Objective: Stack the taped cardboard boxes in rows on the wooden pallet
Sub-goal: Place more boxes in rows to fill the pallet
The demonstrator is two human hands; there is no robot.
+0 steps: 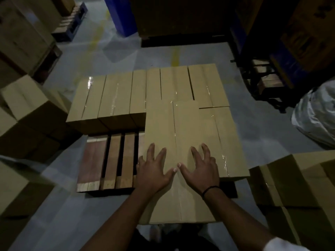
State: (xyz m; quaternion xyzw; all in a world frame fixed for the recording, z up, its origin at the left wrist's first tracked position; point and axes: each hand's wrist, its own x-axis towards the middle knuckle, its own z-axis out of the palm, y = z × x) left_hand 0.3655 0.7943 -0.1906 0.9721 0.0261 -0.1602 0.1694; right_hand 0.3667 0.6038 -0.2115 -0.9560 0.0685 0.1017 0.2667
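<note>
A wooden pallet (94, 160) lies on the grey floor, its bare slats showing at the near left. Several taped cardboard boxes (116, 98) stand in a row along its far side, and another box (230, 142) lies at the near right. The nearest box (168, 127) is long and lies lengthwise toward me, its near end past the pallet's front edge. My left hand (154, 169) and my right hand (199, 169) both press flat on its top with fingers spread, thumbs almost touching over the tape seam. A black band circles my right wrist.
Loose cardboard boxes (293, 180) sit at the right and more boxes (27, 113) crowd the left. A white plastic-wrapped bundle (315, 113) lies at the right edge. Blue racking (123, 15) and stacked cartons stand at the back. Grey floor (59, 196) shows left of the pallet.
</note>
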